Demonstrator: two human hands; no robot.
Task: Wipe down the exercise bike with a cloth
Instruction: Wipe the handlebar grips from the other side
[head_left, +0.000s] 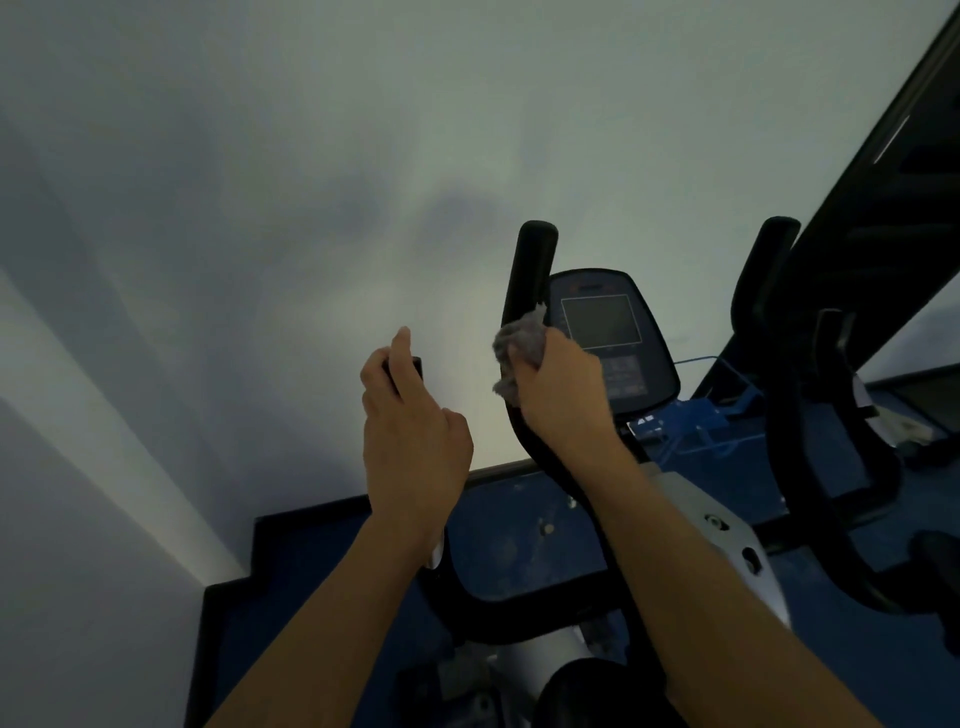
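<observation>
Exercise bike (566, 613) parts fill the lower right of the view: a black handlebar (527, 265) rising upright in the middle, a console (605, 322) with a grey screen just behind it, and a grey-white body panel (727, 540) lower down. Below lies a blue floor (322, 571), and a pale wall (260, 182) takes up most of the picture. The right hand (563, 387) is closed around a crumpled grey cloth (519, 343), pressing it against the handlebar partway up its shaft. The left hand (410, 441) is off to the left, its fingers curled round a small dark object (413, 370) that I cannot identify, thumb pointing up. A second black bike frame (810, 415) stands well apart on the right.
</observation>
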